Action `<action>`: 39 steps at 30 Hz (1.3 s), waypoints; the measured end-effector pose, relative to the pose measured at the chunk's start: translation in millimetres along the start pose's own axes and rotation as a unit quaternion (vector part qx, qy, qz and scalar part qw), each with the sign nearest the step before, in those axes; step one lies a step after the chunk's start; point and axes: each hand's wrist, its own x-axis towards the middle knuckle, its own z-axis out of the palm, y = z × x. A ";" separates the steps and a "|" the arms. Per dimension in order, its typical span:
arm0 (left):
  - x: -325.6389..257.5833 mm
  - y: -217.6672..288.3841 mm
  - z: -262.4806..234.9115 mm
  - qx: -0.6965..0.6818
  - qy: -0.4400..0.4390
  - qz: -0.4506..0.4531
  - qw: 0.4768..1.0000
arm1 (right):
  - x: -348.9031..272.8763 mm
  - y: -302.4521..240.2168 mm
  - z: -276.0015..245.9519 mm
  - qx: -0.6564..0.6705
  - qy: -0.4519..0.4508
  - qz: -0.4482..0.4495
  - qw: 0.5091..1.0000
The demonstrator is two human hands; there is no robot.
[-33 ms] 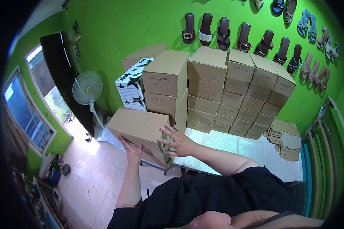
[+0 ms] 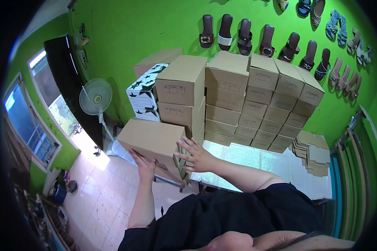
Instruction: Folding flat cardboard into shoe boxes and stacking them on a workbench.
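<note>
A plain brown cardboard shoebox (image 2: 148, 136) tops a low stack at the centre left. Against its near long side lies my left hand (image 2: 144, 166), fingers stretched out and thumb apart. My right hand (image 2: 195, 155) spreads its fingers at the box's right end, close to or touching the cardboard; its fingers do not wrap round anything. The stack's lower part is partly hidden by my hands. Just behind stand a taller column of brown shoeboxes (image 2: 181, 83) and white boxes with dark stars (image 2: 141, 90).
More brown shoeboxes (image 2: 226, 83) stand in columns on a white-covered table (image 2: 238, 165). Flat cardboard pieces (image 2: 312, 152) lie at its right end. A fan (image 2: 96, 97) stands by the dark door (image 2: 73, 83) at left. Sandals (image 2: 246, 35) hang on the green wall.
My right hand's fingers have shifted very slightly to the right at the box's end. The left hand and the boxes look the same.
</note>
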 end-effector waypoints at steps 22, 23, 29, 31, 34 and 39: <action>19.6 120.0 -9.4 0.094 0.094 0.200 0.971 | -283.1 20.0 -121.0 -0.119 0.102 0.518 0.841; 16.3 133.8 -3.0 0.087 0.092 0.205 0.970 | -292.5 20.2 -128.1 -0.130 0.107 0.519 0.838; -1.1 196.3 56.6 0.144 0.070 0.327 0.931 | -334.8 21.3 -179.7 -0.149 0.151 0.544 0.812; -7.7 216.7 82.5 0.144 0.047 0.328 0.933 | -356.3 21.5 -196.0 -0.160 0.156 0.547 0.807; -23.1 244.7 125.1 0.126 0.011 0.327 0.936 | -394.9 20.8 -220.6 -0.172 0.155 0.569 0.789; -54.9 273.0 201.5 0.142 -0.139 0.262 0.944 | -460.9 20.1 -259.4 -0.197 0.173 0.612 0.746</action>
